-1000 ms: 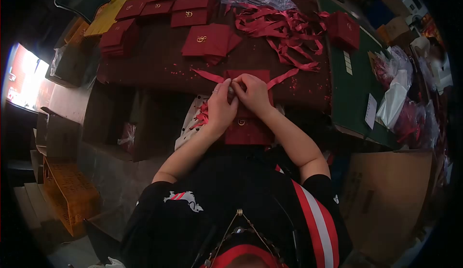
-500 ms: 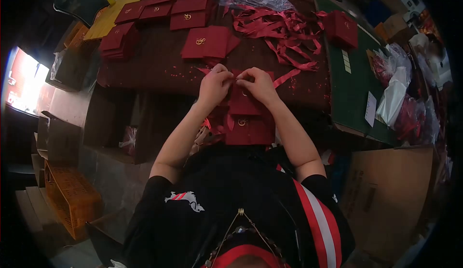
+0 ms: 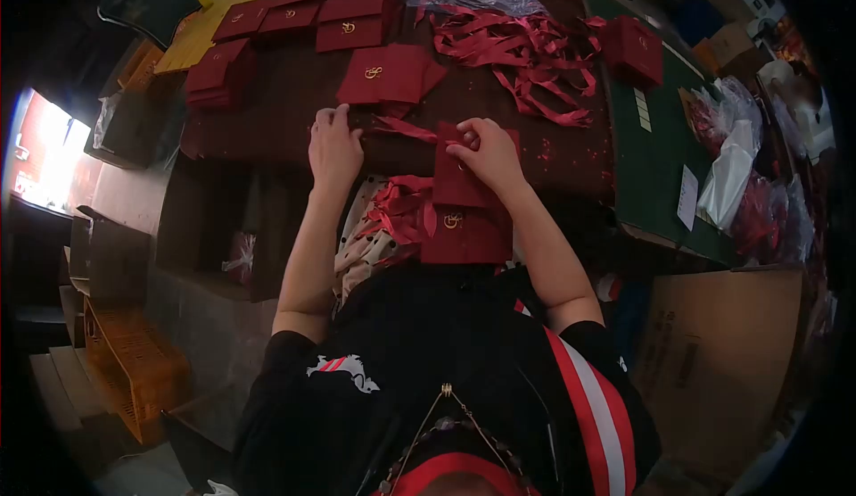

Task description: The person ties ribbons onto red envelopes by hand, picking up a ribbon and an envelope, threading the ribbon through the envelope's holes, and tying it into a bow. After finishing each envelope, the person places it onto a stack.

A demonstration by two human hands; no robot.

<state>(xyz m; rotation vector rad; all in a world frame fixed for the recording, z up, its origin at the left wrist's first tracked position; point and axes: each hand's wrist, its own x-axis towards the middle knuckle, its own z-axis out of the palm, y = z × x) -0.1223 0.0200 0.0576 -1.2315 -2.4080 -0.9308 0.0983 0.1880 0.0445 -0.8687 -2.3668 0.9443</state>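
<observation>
Though joined before, L hand (image 3: 334,150) apart, R hand (image 3: 488,152) on pouch (image 3: 459,188).

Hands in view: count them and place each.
2: left hand rests on the table edge beside a red ribbon; right hand pinches the red envelope. No others visible.

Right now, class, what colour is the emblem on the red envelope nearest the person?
Gold; the emblem on that red envelope shows best in head view.
</observation>
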